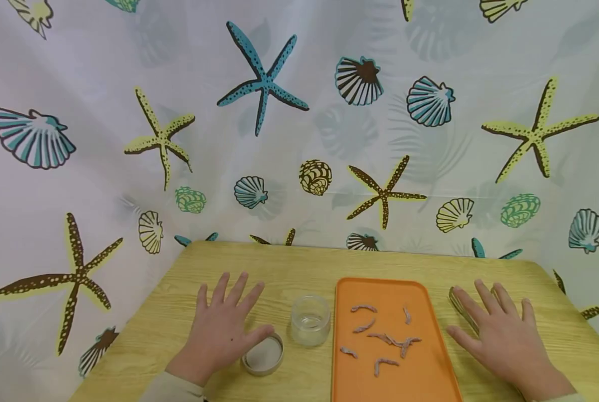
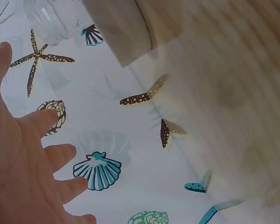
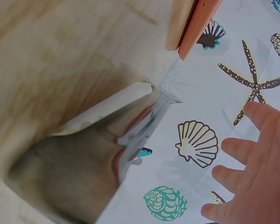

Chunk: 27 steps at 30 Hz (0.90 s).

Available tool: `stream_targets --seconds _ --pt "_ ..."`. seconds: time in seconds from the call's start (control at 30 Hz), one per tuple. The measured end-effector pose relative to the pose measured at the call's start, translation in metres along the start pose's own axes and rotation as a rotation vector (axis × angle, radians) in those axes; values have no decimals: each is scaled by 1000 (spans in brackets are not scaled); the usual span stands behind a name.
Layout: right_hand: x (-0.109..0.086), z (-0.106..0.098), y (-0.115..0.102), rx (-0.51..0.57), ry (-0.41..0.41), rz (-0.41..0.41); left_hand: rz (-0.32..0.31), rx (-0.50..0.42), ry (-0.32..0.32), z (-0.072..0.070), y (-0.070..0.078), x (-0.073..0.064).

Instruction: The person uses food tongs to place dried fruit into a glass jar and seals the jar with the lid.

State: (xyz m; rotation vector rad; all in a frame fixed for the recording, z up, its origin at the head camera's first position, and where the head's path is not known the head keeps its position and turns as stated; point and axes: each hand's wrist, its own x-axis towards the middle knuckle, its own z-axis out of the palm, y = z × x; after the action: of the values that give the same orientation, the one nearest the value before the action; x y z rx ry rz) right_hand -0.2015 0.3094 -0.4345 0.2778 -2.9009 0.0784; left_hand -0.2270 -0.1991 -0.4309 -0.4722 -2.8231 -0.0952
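Note:
My left hand is held with fingers spread, its thumb overlapping a round lid in the head view; whether they touch I cannot tell. Just right of the lid stands a clear glass jar with an open top. On the orange tray lie several thin, pinkish-brown, worm-like strips, some bent or crossing. To the right of the tray, my right hand spreads over a two-armed metal tool that looks like tongs, hiding most of it. The right wrist view shows this shiny metal tool close up. Neither hand holds anything.
A wood-grain table carries all these things. Behind it and along both sides hangs a white curtain printed with starfish and shells. The tray's raised rim borders the strips.

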Motion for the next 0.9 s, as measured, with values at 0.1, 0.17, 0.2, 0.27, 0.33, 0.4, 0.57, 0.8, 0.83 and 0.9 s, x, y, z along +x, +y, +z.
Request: stream_targets --seconds 0.1,0.17,0.2,0.27,0.33,0.4,0.57,0.8,0.83,0.9 --pt "0 -1 0 8 6 -7 1 -1 -1 0 1 1" --pt "1 -2 1 17 10 -10 3 -7 -5 0 1 1" --pt "1 -2 1 21 11 -11 5 -16 -8 0 2 2" --pt "1 -2 2 27 14 -11 13 -40 -10 0 3 2" --pt "0 -3 2 31 12 -10 24 -65 -9 0 5 3" --pt "0 -3 3 30 8 -8 33 -99 -9 0 7 3" --pt "-1 -3 7 20 -14 6 24 -191 -44 6 14 7" --pt "-7 -3 18 43 -71 47 4 -279 -116 13 22 15" --pt "-7 -2 20 51 -81 54 2 -293 -125 13 24 15" --pt "-8 -2 24 64 -109 65 -3 -320 -144 14 26 17"
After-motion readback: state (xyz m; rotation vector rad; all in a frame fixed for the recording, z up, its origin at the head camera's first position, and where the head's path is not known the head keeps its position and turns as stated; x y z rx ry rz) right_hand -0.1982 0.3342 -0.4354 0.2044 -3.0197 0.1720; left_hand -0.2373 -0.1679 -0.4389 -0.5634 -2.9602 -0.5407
